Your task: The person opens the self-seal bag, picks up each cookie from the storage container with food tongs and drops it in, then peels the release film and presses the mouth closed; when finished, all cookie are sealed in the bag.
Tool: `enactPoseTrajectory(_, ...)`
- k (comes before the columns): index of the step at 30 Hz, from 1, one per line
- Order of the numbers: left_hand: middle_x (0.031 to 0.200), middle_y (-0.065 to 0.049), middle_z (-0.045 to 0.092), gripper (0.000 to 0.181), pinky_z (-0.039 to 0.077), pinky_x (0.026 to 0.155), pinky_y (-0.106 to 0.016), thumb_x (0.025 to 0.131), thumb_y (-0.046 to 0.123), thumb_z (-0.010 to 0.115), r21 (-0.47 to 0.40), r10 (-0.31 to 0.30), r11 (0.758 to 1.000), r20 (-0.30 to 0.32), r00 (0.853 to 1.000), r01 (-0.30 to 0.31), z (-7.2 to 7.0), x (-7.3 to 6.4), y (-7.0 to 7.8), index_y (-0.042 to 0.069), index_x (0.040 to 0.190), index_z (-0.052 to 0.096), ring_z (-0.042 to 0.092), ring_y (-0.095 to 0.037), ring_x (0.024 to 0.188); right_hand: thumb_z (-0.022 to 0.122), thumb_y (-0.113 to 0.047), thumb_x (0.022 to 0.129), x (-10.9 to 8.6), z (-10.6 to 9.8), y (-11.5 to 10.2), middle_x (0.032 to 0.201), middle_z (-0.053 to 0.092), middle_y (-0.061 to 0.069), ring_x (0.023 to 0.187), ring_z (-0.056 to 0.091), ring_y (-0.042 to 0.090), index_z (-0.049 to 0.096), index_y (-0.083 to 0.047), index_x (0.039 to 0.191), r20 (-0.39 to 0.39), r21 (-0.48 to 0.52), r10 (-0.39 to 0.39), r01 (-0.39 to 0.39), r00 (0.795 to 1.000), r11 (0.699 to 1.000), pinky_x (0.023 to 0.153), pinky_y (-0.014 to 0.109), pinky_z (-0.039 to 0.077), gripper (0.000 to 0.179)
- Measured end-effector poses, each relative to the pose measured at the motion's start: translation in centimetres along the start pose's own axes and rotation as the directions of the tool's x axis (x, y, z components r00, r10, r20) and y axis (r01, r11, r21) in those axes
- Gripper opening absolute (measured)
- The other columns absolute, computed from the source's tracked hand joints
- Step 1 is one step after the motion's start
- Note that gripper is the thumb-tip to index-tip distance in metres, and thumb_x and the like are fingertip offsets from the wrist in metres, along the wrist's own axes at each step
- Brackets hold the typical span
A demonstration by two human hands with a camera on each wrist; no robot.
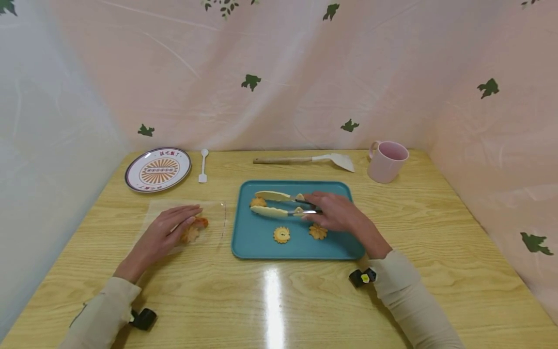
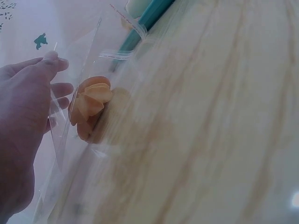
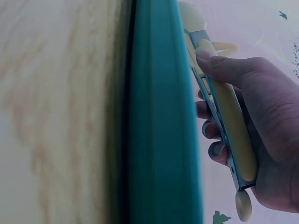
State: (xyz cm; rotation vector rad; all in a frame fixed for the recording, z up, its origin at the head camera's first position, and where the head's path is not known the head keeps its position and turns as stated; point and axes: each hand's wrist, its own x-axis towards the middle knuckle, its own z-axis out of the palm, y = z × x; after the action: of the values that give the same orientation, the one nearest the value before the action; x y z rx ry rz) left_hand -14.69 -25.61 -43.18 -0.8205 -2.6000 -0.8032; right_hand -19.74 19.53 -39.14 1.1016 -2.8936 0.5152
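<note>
My right hand [image 1: 332, 210] grips a pair of cream-tipped tongs [image 3: 231, 126] over the teal tray [image 1: 261, 249]. The two tong tips stand apart, on either side of a cookie [image 1: 257, 202] at the tray's left. Nearer the front lie a round cookie [image 1: 281, 235] and a flower-shaped cookie [image 1: 318, 231], the latter just below the right hand. Left of the tray, my left hand [image 1: 167, 230] holds a clear plastic bag [image 2: 88, 60] by its edge, thumb uppermost. Flower-shaped cookies [image 2: 91, 100] lie inside the bag, partly hidden by the hand in the head view.
A patterned plate [image 1: 159, 169] and a small white spoon [image 1: 203, 166] lie at the back left. Behind the tray is a wooden-handled spatula [image 1: 305, 159], with a pink mug [image 1: 387, 162] to its right. Curtains border the wooden table [image 1: 436, 232].
</note>
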Motion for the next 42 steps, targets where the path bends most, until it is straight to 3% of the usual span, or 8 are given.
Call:
enactPoseTrajectory(23,0.138,-0.015,0.065,0.035,0.042,0.103,-0.064,0.104,0.003,0.062,0.002,0.001,1.0,-0.001,1.0,-0.001,0.0,-0.1,-0.1,0.005,0.138,0.065,0.056,-0.039,0.129,0.069,-0.034,0.101,1.9,1.1,-3.2,0.126,0.067,0.012,0.094,0.067,0.022,0.059,-0.001,0.144,0.027,0.016,-0.125,0.125,0.992,0.992,0.074,0.04,0.055,0.054)
enactPoseTrajectory(33,0.138,-0.015,0.065,0.035,0.042,0.103,-0.065,0.103,0.003,0.062,-0.004,-0.003,1.0,0.004,1.0,0.003,-0.1,-0.1,0.0,0.005,0.138,0.066,0.056,-0.039,0.129,0.066,-0.038,0.103,3.0,1.6,-4.6,0.133,0.065,0.011,0.106,0.067,0.024,0.057,-0.002,0.146,0.072,0.044,-0.141,0.138,0.987,0.989,0.086,0.044,0.056,0.057)
enactPoseTrajectory(42,0.139,-0.014,0.064,0.037,0.042,0.103,-0.065,0.103,0.003,0.063,-0.005,-0.002,1.0,0.004,1.0,0.002,-0.2,-0.1,0.0,0.005,0.139,0.065,0.056,-0.039,0.129,0.067,-0.038,0.103,4.3,2.1,-5.6,0.128,0.066,0.01,0.101,0.065,0.021,0.057,-0.002,0.146,0.085,0.093,-0.17,0.162,0.982,0.982,0.082,0.04,0.054,0.057)
